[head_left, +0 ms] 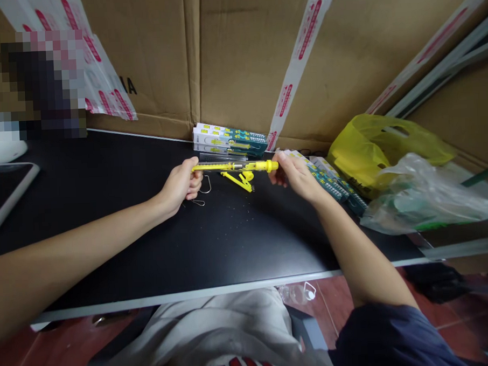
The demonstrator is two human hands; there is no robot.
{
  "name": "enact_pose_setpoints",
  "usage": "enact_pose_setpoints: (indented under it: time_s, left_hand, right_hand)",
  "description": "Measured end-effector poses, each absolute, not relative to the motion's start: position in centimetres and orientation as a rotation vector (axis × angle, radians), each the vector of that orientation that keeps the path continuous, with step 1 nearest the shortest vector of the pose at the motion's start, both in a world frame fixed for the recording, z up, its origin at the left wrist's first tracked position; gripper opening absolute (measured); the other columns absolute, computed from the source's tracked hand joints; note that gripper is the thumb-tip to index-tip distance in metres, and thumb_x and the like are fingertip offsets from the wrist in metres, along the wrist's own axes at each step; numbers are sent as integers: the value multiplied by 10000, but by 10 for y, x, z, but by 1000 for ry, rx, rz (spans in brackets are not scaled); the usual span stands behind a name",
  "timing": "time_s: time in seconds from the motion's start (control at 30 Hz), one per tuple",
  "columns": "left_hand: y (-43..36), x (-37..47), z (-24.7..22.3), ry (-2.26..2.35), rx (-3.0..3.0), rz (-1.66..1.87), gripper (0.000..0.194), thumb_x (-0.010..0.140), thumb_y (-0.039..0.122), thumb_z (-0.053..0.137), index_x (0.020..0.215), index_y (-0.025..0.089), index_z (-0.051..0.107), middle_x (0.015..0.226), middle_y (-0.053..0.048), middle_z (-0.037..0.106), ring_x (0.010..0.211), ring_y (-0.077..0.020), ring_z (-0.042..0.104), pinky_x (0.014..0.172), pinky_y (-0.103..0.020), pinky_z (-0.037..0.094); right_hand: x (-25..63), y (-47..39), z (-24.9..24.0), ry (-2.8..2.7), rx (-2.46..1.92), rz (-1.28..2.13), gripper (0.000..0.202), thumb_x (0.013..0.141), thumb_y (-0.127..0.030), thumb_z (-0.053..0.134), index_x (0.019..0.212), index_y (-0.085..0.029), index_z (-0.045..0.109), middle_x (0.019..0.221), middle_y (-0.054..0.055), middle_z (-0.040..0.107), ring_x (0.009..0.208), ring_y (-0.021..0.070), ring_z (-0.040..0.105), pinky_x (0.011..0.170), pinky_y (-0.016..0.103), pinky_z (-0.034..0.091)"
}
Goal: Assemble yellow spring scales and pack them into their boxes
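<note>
The left hand clenched and the right hand pinched a slender clear-and-yellow plastic tube; slim boxes lay at its twelve o'clock, a crumpled yellow bag at three.

Open room runs from the front edge of the worktop, between the forearms, to the loose yellow part — there the raised yellow tool bars the way. Small boxes line the back edge; yellow bag and clear bag crowd the right end.
</note>
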State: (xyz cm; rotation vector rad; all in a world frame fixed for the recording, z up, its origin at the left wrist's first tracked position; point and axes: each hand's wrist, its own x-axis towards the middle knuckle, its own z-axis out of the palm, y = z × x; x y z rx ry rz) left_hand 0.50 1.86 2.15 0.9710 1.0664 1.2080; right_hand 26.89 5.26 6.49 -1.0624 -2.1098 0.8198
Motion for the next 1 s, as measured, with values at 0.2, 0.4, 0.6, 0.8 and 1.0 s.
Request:
enact_pose_setpoints:
  time_s: [0.2, 0.4, 0.6, 0.8, 1.0]
  left_hand:
    - [18, 4, 22, 1070, 964, 1221, 372, 938, 310, 332, 583, 203, 358, 418, 97, 193, 323, -44, 172, 318, -162, 183]
    - [18, 6, 23, 1077, 952, 1208, 374, 939, 298, 329, 578, 202, 353, 414, 94, 197, 324, -45, 171, 316, -163, 182]
    - [17, 7, 23, 1069, 961, 1194, 372, 937, 304, 334, 580, 200, 356, 415, 95, 195, 323, -44, 168, 316, -160, 177]
    - [18, 5, 22, 1067, 972, 1214, 369, 939, 314, 330, 589, 202, 360, 420, 97, 191, 326, -46, 169, 317, -157, 179]
    - [19, 5, 21, 1069, 972, 1236, 353, 929, 316, 333, 595, 206, 353, 417, 96, 196, 324, -47, 174, 314, -154, 187]
  right_hand:
    - [271, 53, 66, -2058, -934, 914, 272, 926, -473, 503, 881, -213, 437, 617, -43, 586, 476, 66, 472, 407, 172, 337]
    - [269, 52, 65, -2087, -953, 895, 339, 942, -505, 450, 786, -205, 431, 596, -39, 565, 462, 58, 459, 401, 170, 330]
    - [266, 52, 63, -2111, -1058, 797, 559, 937, -620, 341, 615, -178, 461, 543, -5, 540, 442, 56, 451, 407, 187, 346]
    - [269, 52, 64, -2072, -1005, 839, 426, 954, -575, 351, 819, -193, 486, 585, -27, 555, 465, 66, 468, 400, 175, 341]
    - [270, 53, 65, -2056, -898, 924, 218, 918, -408, 524, 904, -215, 423, 623, -51, 589, 467, 57, 465, 401, 160, 332]
